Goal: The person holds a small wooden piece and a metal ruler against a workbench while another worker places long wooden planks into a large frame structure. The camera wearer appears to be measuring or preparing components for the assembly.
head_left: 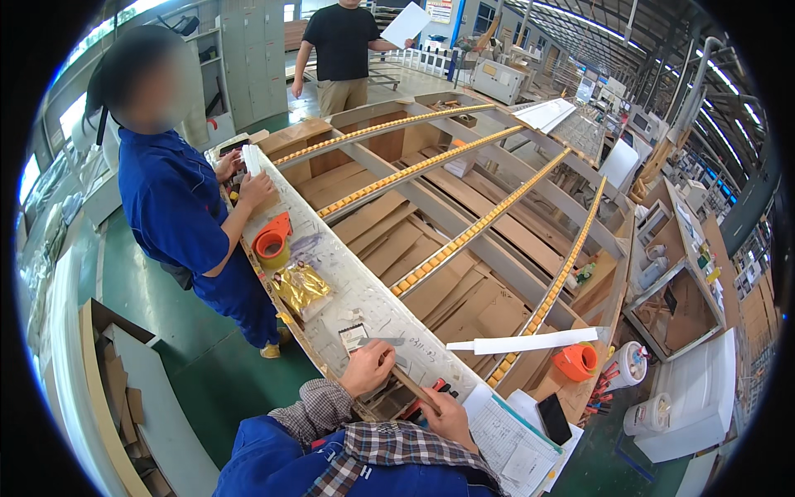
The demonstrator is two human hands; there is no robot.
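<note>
Brown strip (413, 388), narrow and stiff-looking, slanting between the wearer's two hands at the near edge of a long, scuffed white table (352, 290). The right hand (450, 417) closes around its near end, thumb on top. The left hand (368, 369) is by the far end, fingers curled; whether it pinches the strip or something smaller cannot be told. Just beyond its knuckles lies a flat grey strip (385, 340), with a small printed card (353, 337) close by.

The step in hand appears to be handling or positioning the brown strip. The next move would seem to call for a steady right-hand hold and care around the red-and-black tool handles (444, 387) just beside it.

To the right, a clipboard of papers (509, 443) and a black phone (553, 417) lie near an orange tape dispenser (575, 362). At left, a co-worker in blue (178, 199) holds something white.
</note>
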